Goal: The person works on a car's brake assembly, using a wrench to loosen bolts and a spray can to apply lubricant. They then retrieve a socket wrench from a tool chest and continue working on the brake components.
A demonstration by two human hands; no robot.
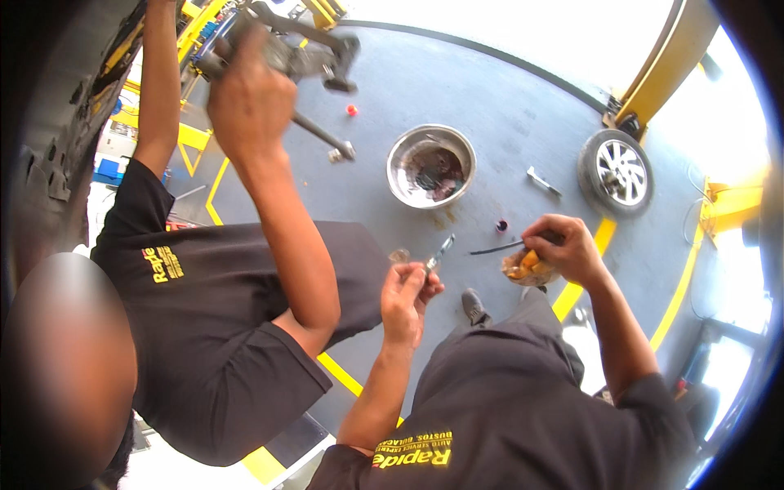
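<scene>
My left hand (403,298) pinches a slim, shiny silver-blue piece (441,254) upright between thumb and fingers. Its kind is too small to make out. To the right, my right hand (565,248) is closed on a crumpled clear plastic bag (523,270) with something orange-yellow in it. A thin black strip (495,248) juts leftward from the same hand, its held end hidden by the fingers. The two hands are apart, in front of my body above the floor.
A co-worker stands at left, a raised hand (251,106) at a metal car part (298,57). On the floor are a metal basin (395,181) with dark liquid, a wheel (592,181), a white marker-like stick (543,181), a dark red cup (501,225) and a red cap (352,110).
</scene>
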